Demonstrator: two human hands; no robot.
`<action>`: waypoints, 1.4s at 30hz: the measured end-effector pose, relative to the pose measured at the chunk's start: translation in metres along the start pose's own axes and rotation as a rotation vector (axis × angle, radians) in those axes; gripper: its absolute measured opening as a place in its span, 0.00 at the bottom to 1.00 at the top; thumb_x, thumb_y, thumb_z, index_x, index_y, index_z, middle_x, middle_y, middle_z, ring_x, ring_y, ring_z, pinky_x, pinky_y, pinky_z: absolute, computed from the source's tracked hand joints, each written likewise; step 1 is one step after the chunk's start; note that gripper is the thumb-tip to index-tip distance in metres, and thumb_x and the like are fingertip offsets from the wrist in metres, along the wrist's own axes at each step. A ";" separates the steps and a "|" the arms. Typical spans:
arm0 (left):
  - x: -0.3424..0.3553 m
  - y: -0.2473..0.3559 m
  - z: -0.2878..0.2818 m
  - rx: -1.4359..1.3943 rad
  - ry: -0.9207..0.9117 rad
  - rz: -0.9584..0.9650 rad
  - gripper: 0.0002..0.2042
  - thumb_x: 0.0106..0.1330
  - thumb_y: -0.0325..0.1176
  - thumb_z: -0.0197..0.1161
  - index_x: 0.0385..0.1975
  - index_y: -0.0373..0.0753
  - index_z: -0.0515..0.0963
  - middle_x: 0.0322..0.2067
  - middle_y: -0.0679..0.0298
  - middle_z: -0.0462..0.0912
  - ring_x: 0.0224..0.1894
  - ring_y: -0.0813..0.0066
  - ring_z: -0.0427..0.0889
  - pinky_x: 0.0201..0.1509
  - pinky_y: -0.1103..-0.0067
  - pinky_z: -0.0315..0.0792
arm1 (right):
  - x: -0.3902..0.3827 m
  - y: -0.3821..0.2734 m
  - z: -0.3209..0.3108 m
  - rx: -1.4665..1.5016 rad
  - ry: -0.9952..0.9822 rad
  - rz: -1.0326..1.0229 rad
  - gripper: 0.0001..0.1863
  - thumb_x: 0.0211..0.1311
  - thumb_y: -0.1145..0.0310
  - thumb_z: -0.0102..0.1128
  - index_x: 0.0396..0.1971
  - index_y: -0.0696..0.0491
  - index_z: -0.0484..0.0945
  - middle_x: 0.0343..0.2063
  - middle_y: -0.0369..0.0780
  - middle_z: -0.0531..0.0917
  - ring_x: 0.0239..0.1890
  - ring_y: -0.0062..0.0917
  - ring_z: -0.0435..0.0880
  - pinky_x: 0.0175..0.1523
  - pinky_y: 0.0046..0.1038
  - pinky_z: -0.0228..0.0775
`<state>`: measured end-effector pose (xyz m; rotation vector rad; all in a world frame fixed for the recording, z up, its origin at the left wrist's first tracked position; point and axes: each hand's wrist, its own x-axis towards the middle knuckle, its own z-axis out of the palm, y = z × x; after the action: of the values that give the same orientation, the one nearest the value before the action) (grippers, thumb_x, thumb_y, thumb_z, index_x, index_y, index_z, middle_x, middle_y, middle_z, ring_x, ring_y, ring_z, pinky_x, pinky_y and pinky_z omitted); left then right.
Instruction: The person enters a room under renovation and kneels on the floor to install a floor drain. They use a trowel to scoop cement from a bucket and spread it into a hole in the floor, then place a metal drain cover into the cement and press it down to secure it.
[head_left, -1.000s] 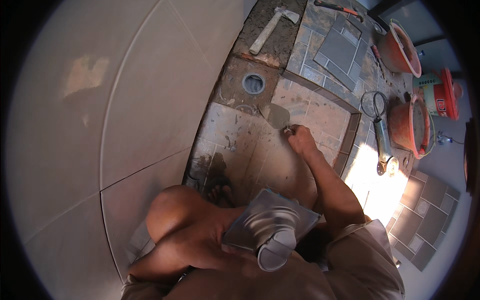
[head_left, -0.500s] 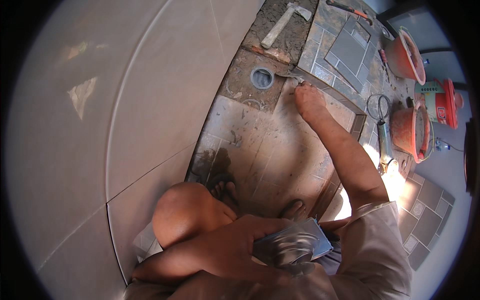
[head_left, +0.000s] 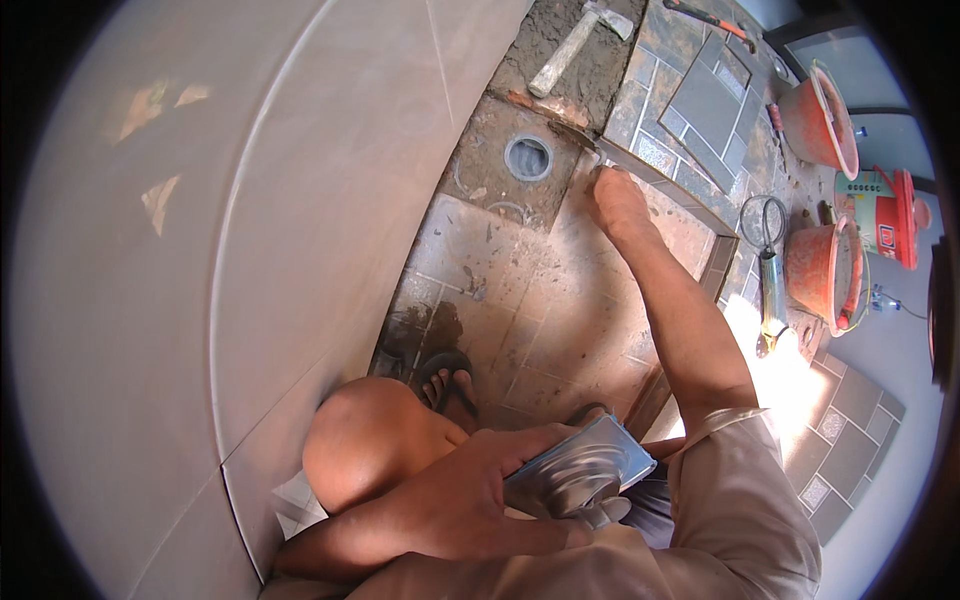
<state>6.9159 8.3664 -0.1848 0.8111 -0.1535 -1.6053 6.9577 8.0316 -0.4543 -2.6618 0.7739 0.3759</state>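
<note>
My right hand [head_left: 618, 200] grips a trowel [head_left: 574, 134], reaching to the far edge of a rough mortar patch, right of a round drain opening [head_left: 528, 156] in the floor. Its blade is partly hidden against the step. My left hand [head_left: 485, 495] holds a square metal fitting [head_left: 590, 455] with a round, stepped neck, tilted near my lap beside my bent knee. An axe-like hammer [head_left: 560, 60] with a pale handle lies on wet mortar beyond the drain.
A large tiled wall [head_left: 130, 300] stands left. On the tiled step [head_left: 646, 115] right lie loose tiles [head_left: 706, 98], an orange-handled tool [head_left: 708, 20], an angle grinder [head_left: 772, 290], two red buckets [head_left: 805, 125] and a red-and-white pail [head_left: 868, 220]. More tiles [head_left: 852, 440] sit lower right.
My right hand has moved forward with the trowel to the mortar's edge beside the drain. My left hand has come into view around the metal fitting, which has tilted.
</note>
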 end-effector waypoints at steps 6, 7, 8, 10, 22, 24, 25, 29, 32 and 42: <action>0.002 0.001 -0.002 0.033 0.038 -0.017 0.31 0.65 0.31 0.74 0.67 0.32 0.70 0.52 0.62 0.85 0.54 0.80 0.81 0.63 0.78 0.72 | 0.006 -0.002 0.009 0.008 -0.034 -0.067 0.15 0.66 0.64 0.61 0.46 0.58 0.84 0.49 0.58 0.84 0.54 0.52 0.84 0.60 0.47 0.76; 0.003 0.002 -0.002 0.037 0.039 -0.018 0.30 0.65 0.29 0.74 0.66 0.33 0.71 0.53 0.62 0.85 0.55 0.80 0.81 0.63 0.79 0.71 | 0.005 -0.001 0.008 -0.017 -0.030 -0.023 0.15 0.65 0.64 0.61 0.46 0.57 0.84 0.50 0.58 0.84 0.54 0.52 0.84 0.60 0.46 0.76; 0.004 0.003 -0.002 0.056 0.039 0.002 0.29 0.65 0.26 0.74 0.65 0.33 0.71 0.53 0.63 0.84 0.56 0.80 0.80 0.63 0.79 0.71 | 0.004 -0.002 0.007 0.042 -0.027 -0.056 0.15 0.66 0.64 0.61 0.45 0.57 0.84 0.49 0.58 0.84 0.53 0.53 0.84 0.60 0.47 0.76; 0.005 0.003 -0.002 0.061 0.042 -0.018 0.31 0.65 0.31 0.75 0.68 0.34 0.70 0.53 0.62 0.85 0.55 0.79 0.81 0.64 0.78 0.72 | -0.002 -0.001 0.006 0.141 -0.030 -0.107 0.15 0.66 0.64 0.60 0.44 0.58 0.84 0.47 0.59 0.85 0.51 0.54 0.84 0.59 0.48 0.76; 0.008 0.016 -0.003 -0.055 0.101 -0.067 0.19 0.70 0.24 0.66 0.59 0.29 0.73 0.49 0.61 0.84 0.53 0.77 0.80 0.58 0.78 0.70 | -0.029 -0.073 0.021 1.514 -0.202 0.668 0.17 0.77 0.65 0.50 0.48 0.67 0.70 0.33 0.46 0.79 0.26 0.34 0.82 0.26 0.37 0.79; 0.008 0.017 -0.003 -0.056 0.105 -0.070 0.19 0.70 0.24 0.66 0.58 0.29 0.74 0.49 0.61 0.84 0.54 0.77 0.80 0.60 0.79 0.69 | -0.024 -0.079 0.023 1.556 -0.191 0.671 0.16 0.77 0.65 0.50 0.47 0.66 0.70 0.33 0.46 0.79 0.26 0.34 0.82 0.26 0.37 0.79; 0.008 0.018 -0.003 -0.056 0.083 -0.067 0.19 0.70 0.24 0.66 0.58 0.29 0.74 0.49 0.61 0.84 0.55 0.77 0.80 0.61 0.79 0.69 | -0.022 -0.081 0.024 1.538 -0.202 0.665 0.16 0.76 0.65 0.50 0.46 0.66 0.70 0.32 0.46 0.78 0.26 0.33 0.81 0.25 0.37 0.78; 0.007 0.021 -0.006 -0.039 0.097 -0.082 0.18 0.69 0.24 0.67 0.58 0.30 0.74 0.50 0.62 0.84 0.56 0.78 0.80 0.64 0.80 0.66 | -0.017 -0.082 0.025 1.523 -0.235 0.690 0.15 0.75 0.65 0.52 0.46 0.65 0.71 0.30 0.45 0.78 0.24 0.34 0.81 0.24 0.38 0.77; 0.006 0.019 -0.008 -0.048 0.089 -0.071 0.18 0.69 0.23 0.67 0.58 0.30 0.74 0.50 0.63 0.84 0.55 0.79 0.80 0.64 0.80 0.66 | -0.018 -0.084 0.026 1.531 -0.224 0.672 0.15 0.76 0.65 0.52 0.44 0.65 0.73 0.28 0.45 0.79 0.24 0.32 0.81 0.24 0.36 0.77; 0.007 0.012 -0.015 0.006 0.050 -0.034 0.28 0.69 0.25 0.70 0.68 0.33 0.68 0.55 0.64 0.83 0.58 0.82 0.78 0.65 0.80 0.70 | -0.010 -0.110 0.033 1.639 -0.231 0.610 0.15 0.75 0.64 0.52 0.45 0.64 0.73 0.29 0.45 0.80 0.23 0.33 0.81 0.25 0.37 0.78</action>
<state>6.9342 8.3630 -0.1928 0.8622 -0.1091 -1.6157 7.0058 8.1366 -0.4537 -0.8384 1.0856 0.0634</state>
